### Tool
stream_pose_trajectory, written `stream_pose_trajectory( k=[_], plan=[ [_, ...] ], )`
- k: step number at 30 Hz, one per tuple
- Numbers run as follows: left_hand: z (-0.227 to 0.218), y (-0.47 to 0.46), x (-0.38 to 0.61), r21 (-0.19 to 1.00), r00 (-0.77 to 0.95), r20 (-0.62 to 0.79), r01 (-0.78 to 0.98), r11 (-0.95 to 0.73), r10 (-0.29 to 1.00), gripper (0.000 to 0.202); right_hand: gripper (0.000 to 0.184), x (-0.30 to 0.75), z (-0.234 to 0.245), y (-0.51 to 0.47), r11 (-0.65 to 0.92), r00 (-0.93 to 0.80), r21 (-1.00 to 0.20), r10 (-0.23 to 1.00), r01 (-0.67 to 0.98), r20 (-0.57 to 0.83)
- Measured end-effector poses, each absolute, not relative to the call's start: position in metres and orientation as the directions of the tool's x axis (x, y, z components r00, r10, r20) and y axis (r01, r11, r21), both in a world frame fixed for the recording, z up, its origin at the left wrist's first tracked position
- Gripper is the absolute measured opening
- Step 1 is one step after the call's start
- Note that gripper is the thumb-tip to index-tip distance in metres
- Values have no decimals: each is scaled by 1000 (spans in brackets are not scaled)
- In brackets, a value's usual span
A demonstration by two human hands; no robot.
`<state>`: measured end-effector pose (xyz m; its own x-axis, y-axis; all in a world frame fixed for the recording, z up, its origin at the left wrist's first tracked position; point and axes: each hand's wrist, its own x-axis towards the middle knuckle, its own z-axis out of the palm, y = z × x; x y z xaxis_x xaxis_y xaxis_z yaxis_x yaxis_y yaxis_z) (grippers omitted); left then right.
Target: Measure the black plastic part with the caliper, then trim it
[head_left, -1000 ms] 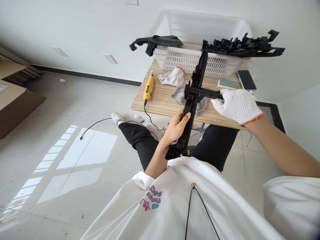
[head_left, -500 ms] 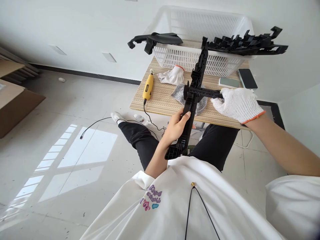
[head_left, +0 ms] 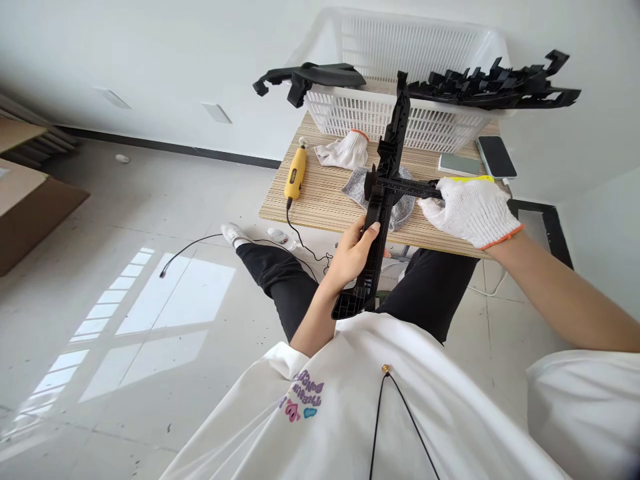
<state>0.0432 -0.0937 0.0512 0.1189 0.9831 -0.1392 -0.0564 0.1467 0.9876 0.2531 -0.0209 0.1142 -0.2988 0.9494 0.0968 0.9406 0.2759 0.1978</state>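
My bare left hand [head_left: 353,253] is wrapped round the lower part of a long black plastic part [head_left: 384,193], which stands nearly upright from my lap towards the basket. A black caliper [head_left: 407,188] lies crosswise against the part, its jaws clamped on it about halfway up. My right hand [head_left: 470,210], in a white knit glove with an orange cuff, grips the caliper's right end, where a yellow strip shows.
A small wooden table [head_left: 325,193] carries a white mesh basket [head_left: 390,117] with black plastic parts [head_left: 493,87] across its rim, a yellow corded rotary tool [head_left: 296,175], a spare white glove [head_left: 345,152], a grey cloth [head_left: 359,187] and two phones [head_left: 495,158]. A cardboard box [head_left: 30,213] stands on the floor at left.
The black part has tipped slightly more upright and the caliper with my right hand has shifted a little to the left and up. My left hand keeps its grip.
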Motion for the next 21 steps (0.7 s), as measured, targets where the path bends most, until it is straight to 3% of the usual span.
stream_pose_trajectory(
  k=[6,21],
  plan=[
    [46,-89,41,989,108,-132,-51,138,985,23,70,262,119,-17,154,-185,136,949,979,256],
    [29,-76,43,991,80,-128,-27,131,988,23,83,260,93,-33,223,-252,199,959,954,131]
  ],
)
